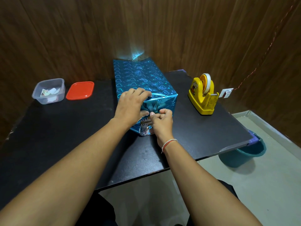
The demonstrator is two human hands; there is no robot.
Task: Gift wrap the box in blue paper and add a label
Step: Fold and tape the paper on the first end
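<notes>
Although the box (143, 80) already wore blue paper (130, 70) across its top and long sides, the end facing the person was only partly closed, so the wrapping looked more than half done to my eye. It stood on the black counter (65, 136), roughly in the middle, its far end close to the wooden wall where a loose flap of paper stuck up and seemed unfolded as well. On the near end the paper was creased inward, yet a patch of printed cardboard showed beneath the folds, uncovered. No label could be seen on the box; what looked like stickers or tags lay in a clear tub (48, 91) at the left, its red lid (80, 90) beside it. A yellow tape holder (202, 93) stood to the right, well apart from the box, so taping and labelling were probably left. From the single head view, both forearms reached forward over the counter. The left hand (132, 103) lay palm down over the near top corner, fingers spread and pressing the paper flat, its grip loose rather than closed on anything. The right hand (161, 119) sat just below, curled, its grip pinched on a fold of paper at the near end, knuckles almost touching the left thumb.
</notes>
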